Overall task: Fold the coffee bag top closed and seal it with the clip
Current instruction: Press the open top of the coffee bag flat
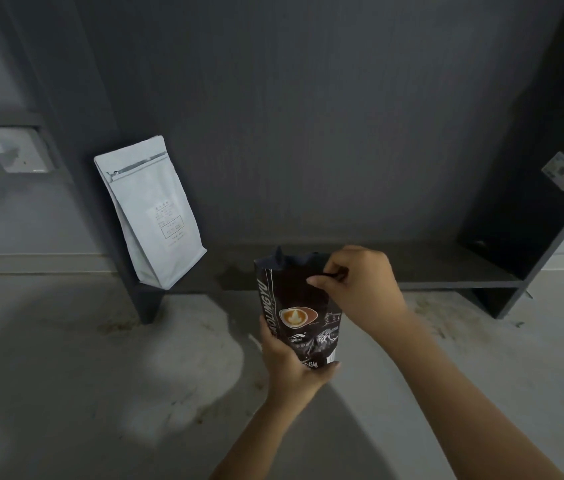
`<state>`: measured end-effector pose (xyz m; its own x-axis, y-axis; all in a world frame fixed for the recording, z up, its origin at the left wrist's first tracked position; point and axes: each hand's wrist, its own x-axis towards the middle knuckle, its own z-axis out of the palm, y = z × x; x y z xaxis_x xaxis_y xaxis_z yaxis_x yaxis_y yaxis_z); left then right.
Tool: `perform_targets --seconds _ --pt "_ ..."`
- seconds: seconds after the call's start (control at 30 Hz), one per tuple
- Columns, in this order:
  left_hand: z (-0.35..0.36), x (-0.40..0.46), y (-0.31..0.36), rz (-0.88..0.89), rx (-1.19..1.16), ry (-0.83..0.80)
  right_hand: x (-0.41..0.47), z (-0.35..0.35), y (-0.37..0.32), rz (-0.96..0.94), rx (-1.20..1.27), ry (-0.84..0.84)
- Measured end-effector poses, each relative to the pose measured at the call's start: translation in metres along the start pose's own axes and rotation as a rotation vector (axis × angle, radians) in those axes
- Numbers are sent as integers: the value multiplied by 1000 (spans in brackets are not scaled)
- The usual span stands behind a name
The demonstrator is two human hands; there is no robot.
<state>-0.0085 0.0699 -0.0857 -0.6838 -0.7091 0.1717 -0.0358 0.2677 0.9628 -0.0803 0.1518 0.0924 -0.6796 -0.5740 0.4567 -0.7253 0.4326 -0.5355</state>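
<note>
Count: two bags, two hands, one shelf unit, one wall plate.

Far left of frame, upper part: a white square wall plate (17, 150) on the pale wall, with a thin cable running from it toward the left edge.

Left of centre: one tall pale grey foil pouch with a printed label (150, 211), standing tilted at the left end of the dark grey low shelf (446, 268) and leaning toward the shelf's left upright. Its top is flat and shut along a zip line. It is well apart from both hands.

Lower centre: left hand (289, 365) cupped under and around the bottom of one black glossy coffee bag with a latte-cup picture and white lettering (296, 306). Fingers wrap the left edge and base; thumb at the lower right corner. The bag is held upright in the air, over the grey concrete floor (66, 375) and in front of the shelf's front edge. Its top edge looks bent over, with one small dark point standing up at the left.

Right of centre: right hand (360, 289) at the bag's upper right corner, fingers curled, thumb and forefinger pinched together on something small and dark at the top edge. Cannot tell whether that is the clip or bag material.

Far right: a small pale sticker (562, 170) on the shelf unit's dark right side panel.
</note>
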Motion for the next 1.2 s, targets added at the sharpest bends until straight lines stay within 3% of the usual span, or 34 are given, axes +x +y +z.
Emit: perform_targets --seconds 0.1,0.23,0.5,0.7,0.83,1.03,1.2 --pt "9 7 -10 2 43 117 -2 -1 -3 -10 -8 -26" --pt "11 7 -12 13 39 136 -5 -1 -6 -3 -14 -58" --pt "6 6 -23 38 121 79 -9 -5 -10 -39 -17 -86" --pt "0 -2 -24 -47 467 -61 -4 -22 -8 -25 -17 7" --pt "2 6 -18 30 400 6 -2 -24 -26 -114 -26 -4" --pt "16 16 0 101 59 63 2 -21 -26 -108 82 26" --pt "3 10 -11 60 236 78 -2 -16 -11 -113 28 0"
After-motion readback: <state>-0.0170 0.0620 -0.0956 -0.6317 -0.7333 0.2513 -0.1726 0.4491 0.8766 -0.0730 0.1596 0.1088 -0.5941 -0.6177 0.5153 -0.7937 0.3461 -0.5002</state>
